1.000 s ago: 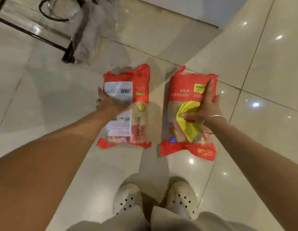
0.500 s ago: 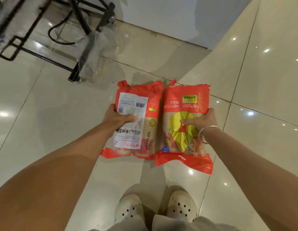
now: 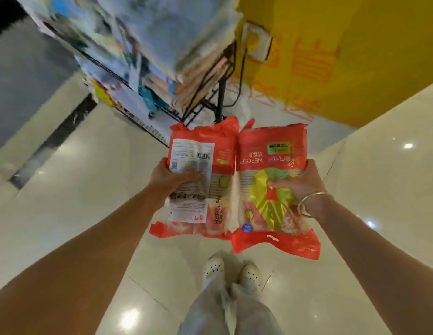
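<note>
Blurred: black wire rack (image 3: 205, 93), goods unreadable.
Writing: "WEFOLEN" on both packets.
Grip: left hand (image 3: 167, 177) clasps white-labelled red plastic packet (image 3: 210, 141); right hand (image 3: 300, 182) clasps yellow-fronted red plastic packet (image 3: 271, 146).

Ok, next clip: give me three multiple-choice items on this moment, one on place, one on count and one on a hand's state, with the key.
1. The white-label pack is in:
A the left hand
B the right hand
C neither hand

2. Red packs held:
A one
B two
C three

3. The right hand:
A lies flat and open
B grips the yellow-disc pack
C holds nothing

Key:
1 A, the left hand's thumb lies across that label.
2 B, there is one pack per hand, side by side.
3 B, its thumb clamps that pack's front at the right edge.
</note>
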The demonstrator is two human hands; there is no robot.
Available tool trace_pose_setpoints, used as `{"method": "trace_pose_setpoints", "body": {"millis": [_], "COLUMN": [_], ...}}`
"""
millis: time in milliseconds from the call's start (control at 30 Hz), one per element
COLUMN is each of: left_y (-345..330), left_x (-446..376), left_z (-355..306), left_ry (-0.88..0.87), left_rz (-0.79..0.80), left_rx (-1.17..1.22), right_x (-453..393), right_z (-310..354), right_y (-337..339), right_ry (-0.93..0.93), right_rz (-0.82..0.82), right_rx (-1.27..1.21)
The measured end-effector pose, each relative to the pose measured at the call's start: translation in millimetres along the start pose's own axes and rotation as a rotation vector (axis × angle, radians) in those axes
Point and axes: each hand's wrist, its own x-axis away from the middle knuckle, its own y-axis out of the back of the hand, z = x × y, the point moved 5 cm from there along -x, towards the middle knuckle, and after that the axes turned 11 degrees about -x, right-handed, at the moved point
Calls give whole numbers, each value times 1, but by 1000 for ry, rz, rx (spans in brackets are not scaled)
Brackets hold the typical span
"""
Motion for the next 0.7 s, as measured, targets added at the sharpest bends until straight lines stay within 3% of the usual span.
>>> {"method": "trace_pose_setpoints", "body": {"millis": [167, 333, 500, 700], "left_y": [113, 196, 275, 368], "left_x": [124, 238, 347, 474], "left_z": [-73, -81, -32, 85], "left_ry": [-64, -130, -142, -78], "left_rz": [-143, -286, -455, -712], "left_rx": [106, 234, 336, 562], "right_x": [119, 214, 312, 462], "right_z": [157, 245, 279, 275], "right_y": [-23, -62, -129, -251], "right_ry": [145, 315, 434, 542], "right_rz": [113, 280, 513, 806], "right_rx": [73, 109, 154, 265]}}
